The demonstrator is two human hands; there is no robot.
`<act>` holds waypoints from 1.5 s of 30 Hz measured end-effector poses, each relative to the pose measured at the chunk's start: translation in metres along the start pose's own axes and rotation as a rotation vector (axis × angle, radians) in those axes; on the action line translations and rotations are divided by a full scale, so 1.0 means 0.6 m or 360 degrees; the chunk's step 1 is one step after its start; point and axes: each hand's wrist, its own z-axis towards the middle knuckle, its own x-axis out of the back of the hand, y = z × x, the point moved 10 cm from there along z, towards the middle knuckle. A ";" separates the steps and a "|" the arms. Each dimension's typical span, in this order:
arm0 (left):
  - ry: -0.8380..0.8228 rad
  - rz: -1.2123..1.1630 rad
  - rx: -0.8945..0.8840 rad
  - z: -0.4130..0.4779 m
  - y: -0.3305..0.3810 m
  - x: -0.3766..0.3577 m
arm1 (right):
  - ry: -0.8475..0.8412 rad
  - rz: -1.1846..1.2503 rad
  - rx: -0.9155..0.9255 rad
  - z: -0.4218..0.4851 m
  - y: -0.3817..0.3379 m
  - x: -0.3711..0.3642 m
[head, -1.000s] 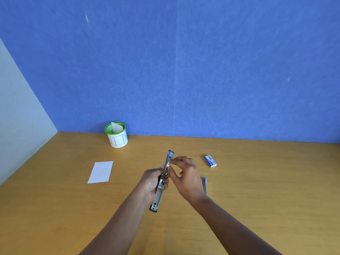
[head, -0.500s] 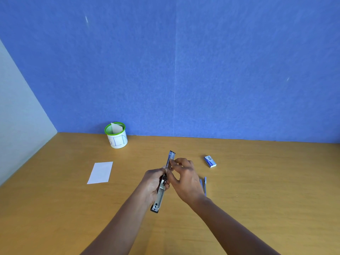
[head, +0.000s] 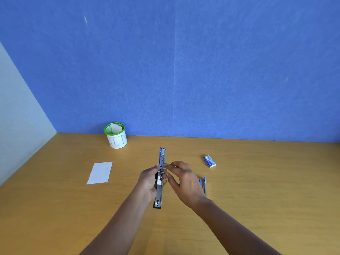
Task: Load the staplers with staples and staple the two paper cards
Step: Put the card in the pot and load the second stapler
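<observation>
Blue wall behind, wooden tabletop [head: 257,208] below. Stood at the loading stage, nothing stapled yet. Gripped the opened stapler [head: 159,190] in the left hand [head: 148,181], just above the tabletop, long axis running away from the body toward the wall. Pinched at its middle with curled fingers of the right hand [head: 184,179], perhaps on staples. Left the second stapler [head: 203,184] and paper card [head: 100,173] lying untouched.

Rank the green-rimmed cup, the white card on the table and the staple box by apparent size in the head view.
Largest: green-rimmed cup and white card, too alike to rank; the card lies nearer.
Smallest: staple box.
</observation>
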 end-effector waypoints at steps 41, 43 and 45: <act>-0.0331 -0.0076 0.0056 -0.003 -0.026 -0.036 | 0.0361 0.0942 -0.0645 0.004 0.071 0.030; -0.0360 -0.0064 0.0055 -0.003 -0.026 -0.039 | 0.0283 0.0991 -0.0730 0.002 0.076 0.019; -0.0387 -0.0036 0.0054 -0.004 -0.026 -0.042 | 0.0113 0.1112 -0.0798 0.000 0.074 -0.003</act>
